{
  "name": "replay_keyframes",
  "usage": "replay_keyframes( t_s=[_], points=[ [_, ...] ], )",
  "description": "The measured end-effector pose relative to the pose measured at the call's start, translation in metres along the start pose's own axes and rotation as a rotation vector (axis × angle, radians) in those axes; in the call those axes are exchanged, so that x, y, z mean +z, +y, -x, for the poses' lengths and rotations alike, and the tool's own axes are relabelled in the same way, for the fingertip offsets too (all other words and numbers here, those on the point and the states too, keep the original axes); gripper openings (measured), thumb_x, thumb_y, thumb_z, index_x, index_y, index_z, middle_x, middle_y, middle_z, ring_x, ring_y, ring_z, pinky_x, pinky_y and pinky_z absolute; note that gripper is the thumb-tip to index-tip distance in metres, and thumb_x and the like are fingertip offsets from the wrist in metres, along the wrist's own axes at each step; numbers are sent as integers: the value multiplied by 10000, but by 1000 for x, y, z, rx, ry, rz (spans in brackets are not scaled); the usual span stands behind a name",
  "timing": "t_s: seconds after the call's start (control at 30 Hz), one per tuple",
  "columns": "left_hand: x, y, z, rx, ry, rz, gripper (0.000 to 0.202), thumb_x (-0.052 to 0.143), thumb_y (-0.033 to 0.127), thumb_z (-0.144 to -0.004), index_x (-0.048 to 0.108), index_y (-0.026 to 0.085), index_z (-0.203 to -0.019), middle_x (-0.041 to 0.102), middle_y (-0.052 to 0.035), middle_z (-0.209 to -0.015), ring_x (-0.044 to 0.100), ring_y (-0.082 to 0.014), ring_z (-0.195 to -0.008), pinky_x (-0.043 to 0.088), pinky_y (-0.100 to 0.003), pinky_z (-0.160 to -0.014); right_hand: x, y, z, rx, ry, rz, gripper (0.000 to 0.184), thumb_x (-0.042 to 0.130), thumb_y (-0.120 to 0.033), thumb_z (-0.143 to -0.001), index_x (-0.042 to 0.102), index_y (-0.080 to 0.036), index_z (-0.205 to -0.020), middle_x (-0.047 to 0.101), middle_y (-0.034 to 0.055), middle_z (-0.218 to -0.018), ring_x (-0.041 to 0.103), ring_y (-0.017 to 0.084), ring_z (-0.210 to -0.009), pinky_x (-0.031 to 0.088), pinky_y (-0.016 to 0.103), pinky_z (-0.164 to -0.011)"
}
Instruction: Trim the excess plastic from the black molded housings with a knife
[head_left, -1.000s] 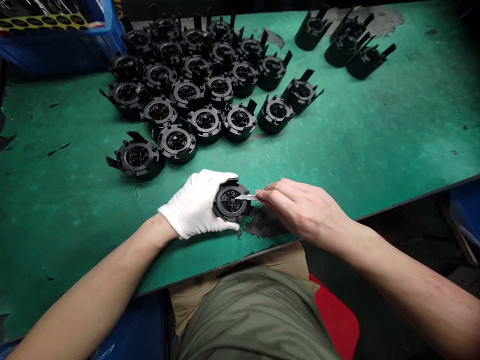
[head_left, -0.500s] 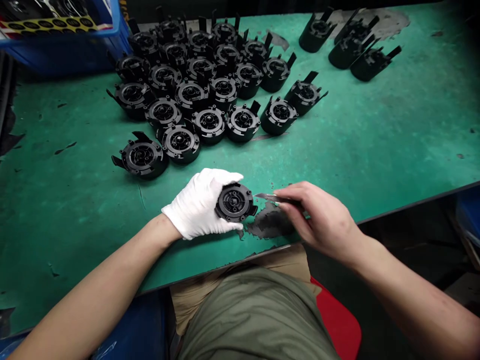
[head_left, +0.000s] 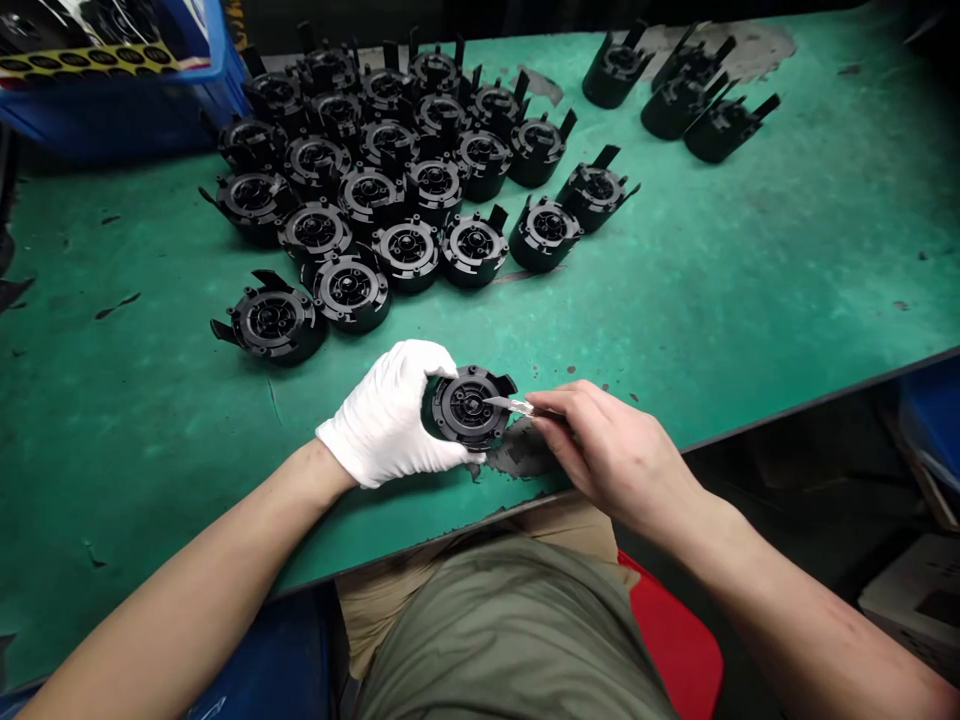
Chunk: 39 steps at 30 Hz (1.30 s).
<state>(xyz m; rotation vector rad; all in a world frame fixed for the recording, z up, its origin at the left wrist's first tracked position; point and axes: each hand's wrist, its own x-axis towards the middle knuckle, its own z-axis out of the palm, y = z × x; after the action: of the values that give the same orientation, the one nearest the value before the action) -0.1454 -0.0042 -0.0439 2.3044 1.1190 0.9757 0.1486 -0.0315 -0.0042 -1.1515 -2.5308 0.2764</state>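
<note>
My left hand (head_left: 390, 420) wears a white glove and is closed around a round black plastic part (head_left: 469, 408), held just above the green table (head_left: 750, 270) near its front edge. My bare right hand (head_left: 607, 450) pinches a small metal blade (head_left: 504, 404). The blade's tip rests on the face of the held part, close to its centre. A dark patch of worn mat and black shavings (head_left: 521, 455) lies under my right hand.
Several identical black parts (head_left: 390, 180) stand packed together at the back left, with one apart (head_left: 271, 322) nearer me. Three more parts (head_left: 675, 75) lie at the back right. A blue bin (head_left: 112, 70) sits in the far left corner.
My right hand drew the blade off the part to the right, then brought it back onto the part's face. My left hand turned the part slightly.
</note>
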Motion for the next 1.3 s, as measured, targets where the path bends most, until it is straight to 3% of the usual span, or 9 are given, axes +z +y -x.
replay_keyframes(
  t_s=[0.1,0.27,0.57,0.77,1.03,1.3],
  points=[
    [3,-2,5,0,-2,68,838,965,668,-766,506,211,-1299,699,-165,-1301,753,-324,-1155,638,-467,-984,-2,1,1,-22,29,42,136,624,-184,-1119,603,-183,-1253,756,77,-1070,728,200,-904,548,308,-753],
    [6,1,8,-87,-86,21,1067,1002,741,-652,520,185,-1423,707,-203,-1382,750,-397,-1230,627,-548,-1047,0,-3,-3,-146,54,160,120,592,-104,-1106,618,-153,-1212,772,120,-1090,669,223,-903,522,336,-753],
    [1,13,-9,-203,-133,61,739,1018,582,-687,696,215,-1242,801,-124,-1204,808,-362,-1072,660,-478,-917,-10,-18,-4,-119,-63,193,197,595,-55,-1075,681,-123,-1239,759,121,-1134,565,235,-890,477,375,-786],
    [-2,14,-13,-177,-155,112,539,986,550,-744,751,247,-1123,817,-95,-1186,814,-336,-1060,653,-435,-877,-16,-16,-12,-141,-95,218,145,583,-96,-1100,706,-143,-1160,761,99,-1080,534,224,-842,435,379,-760],
    [-4,19,-19,-239,-225,121,461,974,485,-749,761,240,-1075,824,-73,-1158,808,-316,-1041,641,-437,-943,-21,-10,-20,-202,-110,238,184,553,-96,-1106,723,-136,-1163,764,114,-1102,552,237,-882,432,391,-775],
    [-3,16,-16,-214,-210,112,495,981,468,-734,746,245,-1109,823,-69,-1146,808,-324,-1027,643,-456,-914,-20,-1,-23,-246,-76,288,203,538,-117,-1112,725,-194,-1112,775,105,-1109,550,233,-863,432,390,-757]
  ],
)
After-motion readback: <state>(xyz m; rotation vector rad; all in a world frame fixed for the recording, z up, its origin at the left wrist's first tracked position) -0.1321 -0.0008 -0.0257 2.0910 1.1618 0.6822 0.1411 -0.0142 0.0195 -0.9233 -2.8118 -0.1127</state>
